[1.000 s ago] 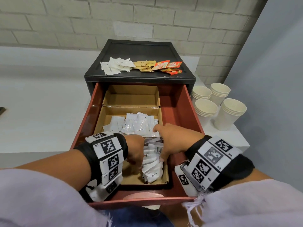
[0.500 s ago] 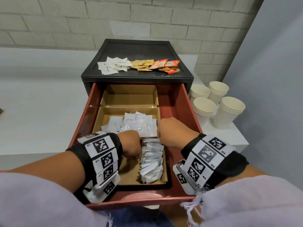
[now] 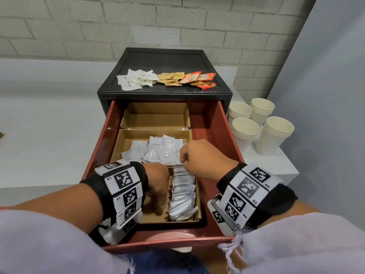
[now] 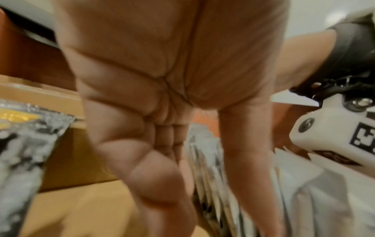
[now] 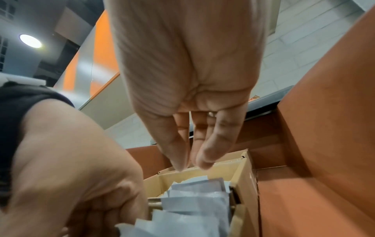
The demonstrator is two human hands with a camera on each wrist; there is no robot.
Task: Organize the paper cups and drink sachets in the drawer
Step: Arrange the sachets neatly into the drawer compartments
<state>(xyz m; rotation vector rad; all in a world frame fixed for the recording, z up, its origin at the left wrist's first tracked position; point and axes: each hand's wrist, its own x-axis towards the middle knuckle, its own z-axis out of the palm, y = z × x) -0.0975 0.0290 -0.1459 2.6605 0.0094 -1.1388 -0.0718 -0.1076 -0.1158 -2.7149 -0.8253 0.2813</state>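
Your left hand (image 3: 158, 186) presses straight fingers against the filed sachets (image 3: 182, 194); your right hand (image 3: 201, 158) hovers above them, fingers relaxed, holding nothing.

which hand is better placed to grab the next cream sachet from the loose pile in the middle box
Right, probably. The right hand hangs at the edge of the loose cream sachets, fingers pointing down and holding nothing. The left hand is lower, beside the filed row of sachets.
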